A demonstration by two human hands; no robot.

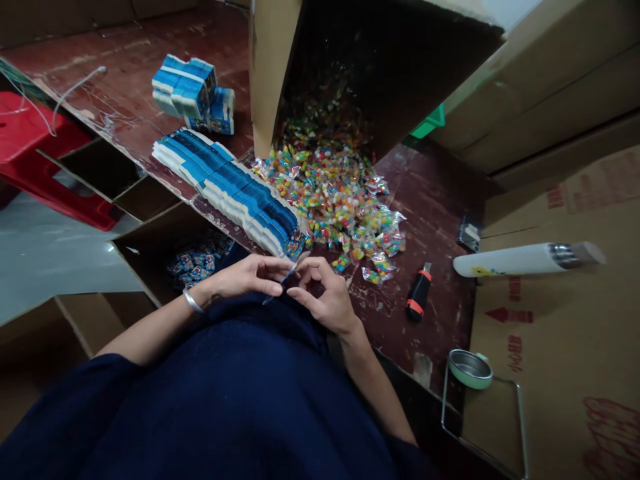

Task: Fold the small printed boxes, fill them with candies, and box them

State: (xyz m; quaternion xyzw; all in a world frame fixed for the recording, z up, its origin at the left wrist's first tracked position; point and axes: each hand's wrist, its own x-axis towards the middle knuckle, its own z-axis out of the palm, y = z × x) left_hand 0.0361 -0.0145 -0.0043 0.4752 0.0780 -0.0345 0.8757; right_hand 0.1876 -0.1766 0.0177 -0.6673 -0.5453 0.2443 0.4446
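Note:
A thin flat packet (273,296), seen nearly edge-on, is between my two hands at the front of the table. My left hand (250,275), with a silver bangle on its wrist, grips it between thumb and fingers. On the other side my right hand (327,297) is curled, its fingertips pinching near the packet's upper edge. Just beyond my hands ends a long row of stacked blue-and-white packets (235,190). To the right of that row lies a heap of small clear bags of colourful candies (345,200), spilling from a tipped cardboard box (273,73).
Bundled blue packets (185,87) stand at the back left. A black-and-orange utility knife (419,293) lies on the right, near a white bottle (510,260). Below the table's left edge, an open carton holds filled small packets (197,263). A red stool (45,147) stands further left.

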